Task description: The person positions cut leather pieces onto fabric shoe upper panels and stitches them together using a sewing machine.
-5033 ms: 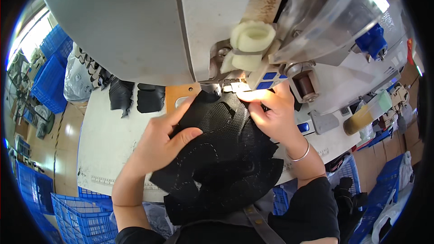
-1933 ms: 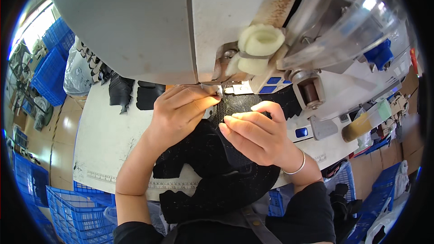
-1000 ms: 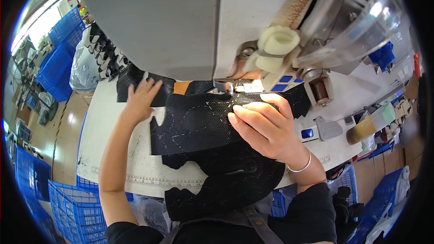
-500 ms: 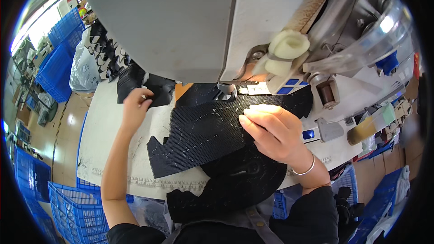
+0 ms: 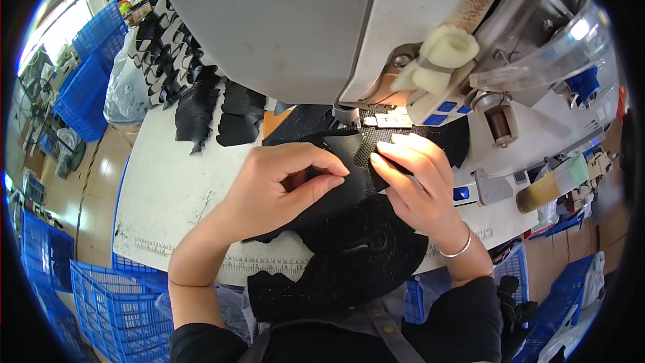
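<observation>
Both your hands are in close, right in front of the sewing machine (image 5: pixel 262 27).
Your left hand (image 5: pixel 269 185) has thumb and finger nearly together over a smooth black piece (image 5: pixel 349 191), though I can't tell if it's actually pinched. Your right hand (image 5: pixel 426 188) has its fingers bent over the black mesh piece (image 5: pixel 379 140), can't tell how firmly, if at all. The mesh sits just in front of the machine, partly under its head. Black cut pieces (image 5: pixel 196 117) lie left of the machine.
</observation>
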`<state>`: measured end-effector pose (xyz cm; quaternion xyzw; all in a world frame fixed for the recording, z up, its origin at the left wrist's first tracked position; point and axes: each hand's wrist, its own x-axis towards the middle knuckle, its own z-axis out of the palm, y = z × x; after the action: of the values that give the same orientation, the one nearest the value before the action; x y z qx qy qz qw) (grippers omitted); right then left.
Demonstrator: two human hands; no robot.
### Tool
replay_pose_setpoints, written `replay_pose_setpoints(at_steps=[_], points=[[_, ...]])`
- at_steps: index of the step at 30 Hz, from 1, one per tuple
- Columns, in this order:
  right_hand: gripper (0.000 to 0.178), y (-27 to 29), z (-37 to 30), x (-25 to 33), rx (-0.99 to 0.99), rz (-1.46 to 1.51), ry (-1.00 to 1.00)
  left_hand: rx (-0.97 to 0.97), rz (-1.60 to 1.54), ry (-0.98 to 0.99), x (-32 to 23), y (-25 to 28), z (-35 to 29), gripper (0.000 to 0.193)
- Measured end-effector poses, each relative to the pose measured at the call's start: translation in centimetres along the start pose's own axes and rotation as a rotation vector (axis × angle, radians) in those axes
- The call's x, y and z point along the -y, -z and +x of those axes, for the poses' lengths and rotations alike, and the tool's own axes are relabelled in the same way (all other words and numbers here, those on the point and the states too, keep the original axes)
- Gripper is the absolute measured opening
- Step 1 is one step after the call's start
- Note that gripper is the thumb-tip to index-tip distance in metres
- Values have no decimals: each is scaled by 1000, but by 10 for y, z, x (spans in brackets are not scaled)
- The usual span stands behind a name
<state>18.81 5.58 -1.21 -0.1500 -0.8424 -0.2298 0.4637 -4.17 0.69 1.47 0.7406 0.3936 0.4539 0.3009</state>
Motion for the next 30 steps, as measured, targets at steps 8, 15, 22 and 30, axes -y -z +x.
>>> replay_pose_setpoints(at_steps=[8, 15, 22, 30], points=[[21, 10, -15, 43, 244, 536, -455, -62, 139, -269, 22, -7, 4, 21], [20, -13, -16, 40, 335, 1152, -902, -63, 178, -185, 14, -9, 1, 22], [19, -14, -19, 42, 260, 1199, -912, -55, 236, -211, 12, -12, 0, 19], [19, -15, -18, 44, 221, 1216, -945, -94, 256, -228, 14, -16, -2, 19]])
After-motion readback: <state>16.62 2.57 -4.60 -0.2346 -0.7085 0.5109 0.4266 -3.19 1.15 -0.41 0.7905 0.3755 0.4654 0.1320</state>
